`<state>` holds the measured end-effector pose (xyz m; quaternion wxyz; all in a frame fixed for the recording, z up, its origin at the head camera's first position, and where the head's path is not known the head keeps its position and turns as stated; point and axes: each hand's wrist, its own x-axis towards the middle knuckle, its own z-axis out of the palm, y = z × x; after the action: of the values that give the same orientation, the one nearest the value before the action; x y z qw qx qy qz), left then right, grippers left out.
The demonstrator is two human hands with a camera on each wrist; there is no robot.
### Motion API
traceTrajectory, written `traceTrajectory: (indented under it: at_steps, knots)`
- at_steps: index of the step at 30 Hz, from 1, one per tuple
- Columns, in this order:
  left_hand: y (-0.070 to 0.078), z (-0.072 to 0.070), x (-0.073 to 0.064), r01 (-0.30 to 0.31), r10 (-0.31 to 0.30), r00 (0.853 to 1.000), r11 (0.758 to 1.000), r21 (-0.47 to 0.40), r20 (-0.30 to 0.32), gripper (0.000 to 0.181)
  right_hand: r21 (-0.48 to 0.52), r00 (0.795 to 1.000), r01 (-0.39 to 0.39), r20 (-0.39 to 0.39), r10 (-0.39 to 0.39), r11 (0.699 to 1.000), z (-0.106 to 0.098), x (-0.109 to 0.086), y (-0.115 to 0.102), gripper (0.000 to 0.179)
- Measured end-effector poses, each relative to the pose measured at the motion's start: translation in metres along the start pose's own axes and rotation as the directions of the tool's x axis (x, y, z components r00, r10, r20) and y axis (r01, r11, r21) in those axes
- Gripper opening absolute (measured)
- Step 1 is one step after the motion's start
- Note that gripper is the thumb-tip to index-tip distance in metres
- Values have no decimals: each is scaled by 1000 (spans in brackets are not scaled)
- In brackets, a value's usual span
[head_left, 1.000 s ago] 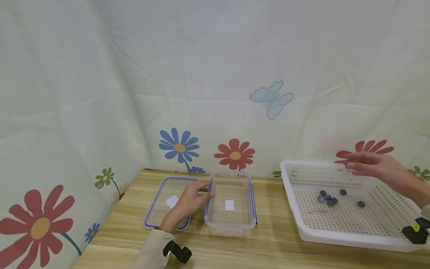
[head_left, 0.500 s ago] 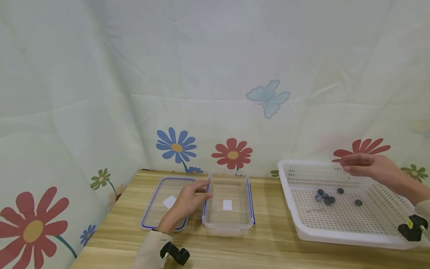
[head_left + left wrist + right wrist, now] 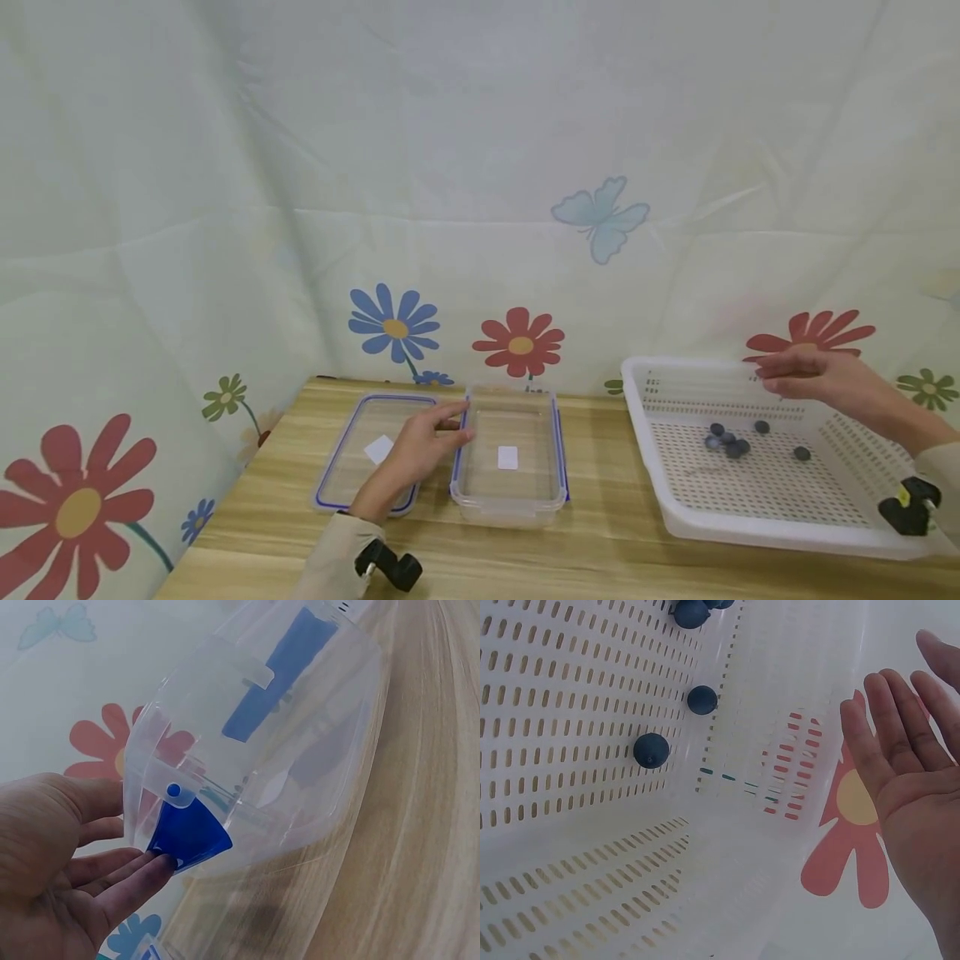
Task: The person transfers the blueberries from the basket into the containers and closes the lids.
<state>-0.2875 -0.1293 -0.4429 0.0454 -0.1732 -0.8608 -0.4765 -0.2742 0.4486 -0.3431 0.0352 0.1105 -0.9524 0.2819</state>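
A clear plastic food container (image 3: 512, 492) with blue edging stands uncovered on the table. At its left side, my left hand (image 3: 416, 450) touches the wall with thumb and fingertips spread apart. In the left wrist view, the fingertips (image 3: 157, 871) rest against its blue latch (image 3: 191, 832), which hangs down. Left of the container lies its clear lid (image 3: 348, 454) with a blue seal, partly behind that hand. My right hand (image 3: 832, 387) hovers over the back of a white basket (image 3: 660, 492), fingers extended and holding nothing. Several blueberries (image 3: 651, 750) lie on the basket's slotted floor.
The wooden table (image 3: 607, 542) runs under everything. Behind it hangs a pale curtain (image 3: 450, 167) printed with flowers and a butterfly. The basket's raised walls surround the blueberries. A white label (image 3: 507, 457) shows in the container.
The view has shifted slightly. My right hand has drifted a little to the left above the basket. The left hand stays against the container, and the blueberries lie as before.
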Motion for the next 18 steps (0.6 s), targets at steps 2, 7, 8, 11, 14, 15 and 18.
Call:
traceTrajectory:
  at_steps: [2,7,8,11,14,15,18]
  knots:
    - [1,0,0,3,-3,1000,1000,-2,-2,48,0,1000,3,6,-3,1000,0,2,0,47]
    - [0,0,0,1,-1,1000,1000,-9,-2,47,12,1000,-13,29,13,1000,4,6,1,49]
    - [0,0,0,1,-1,1000,1000,-11,-2,47,21,999,-16,34,15,1000,6,6,1,50]
    - [-1,0,0,1,-1,1000,1000,-13,-4,46,34,999,-15,50,13,999,10,7,4,51]
    - [-1,0,1,1,-1,1000,1000,-9,-9,46,29,998,-13,59,11,1000,13,8,6,50]
    - [-1,0,1,0,0,1000,1000,-7,-10,46,18,998,-6,61,5,1000,14,9,7,49]
    - [0,0,1,-1,1,1000,1000,-5,-14,46,0,998,10,65,-10,1000,18,11,7,45]
